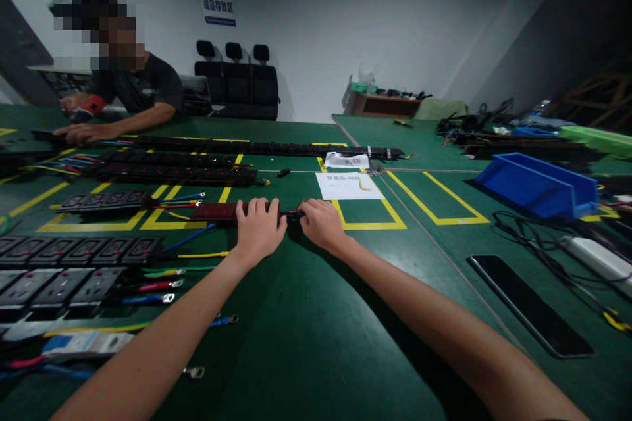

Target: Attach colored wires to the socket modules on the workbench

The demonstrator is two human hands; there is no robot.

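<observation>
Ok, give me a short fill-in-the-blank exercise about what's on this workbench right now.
1. The left hand presses down on a dark ____ strip.
2. The storage bin on the right is ____.
3. The lines taped on the table are ____.
4. The right hand grips the wires at the strip's ____ end.

Missing words: red; blue; yellow; right

L hand (257,227) hides mid of dark red strip (217,211); paper sheet (348,185) text too small to read.
</observation>
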